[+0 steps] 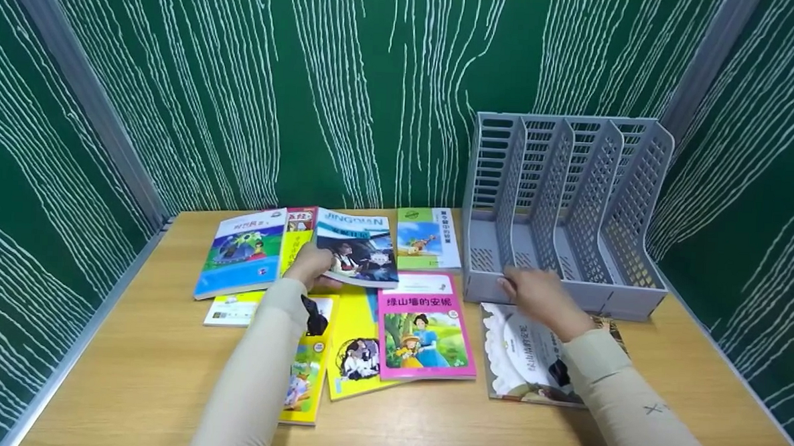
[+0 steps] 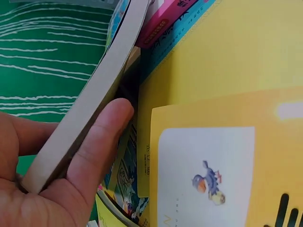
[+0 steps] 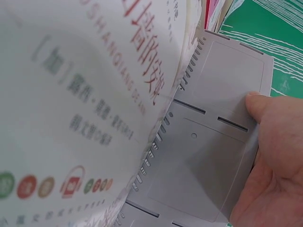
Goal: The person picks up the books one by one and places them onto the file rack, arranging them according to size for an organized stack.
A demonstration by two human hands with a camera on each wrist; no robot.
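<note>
My left hand point(image 1: 311, 266) grips the left edge of a paperback book point(image 1: 362, 251) marked JINGDIAN, its cover white and dark blue. In the left wrist view the book's pale page block point(image 2: 90, 104) lies between thumb and fingers, tilted over the others. My right hand point(image 1: 541, 300) holds the front edge of a grey file rack point(image 1: 628, 302), thumb on the front panel point(image 3: 199, 165) and fingers over the edge. Beneath the right forearm lies a grey-and-white book point(image 1: 515, 362), partly hidden.
Left of the rack, a green-and-white book point(image 1: 423, 241) lies at the back. A pink-framed book point(image 1: 426, 325) overlaps a yellow book point(image 1: 350, 382). Another yellow book point(image 1: 309, 400) is partly behind the left sleeve, and a blue book point(image 1: 241, 256) lies far left. A green wall point(image 1: 336, 79) backs the table.
</note>
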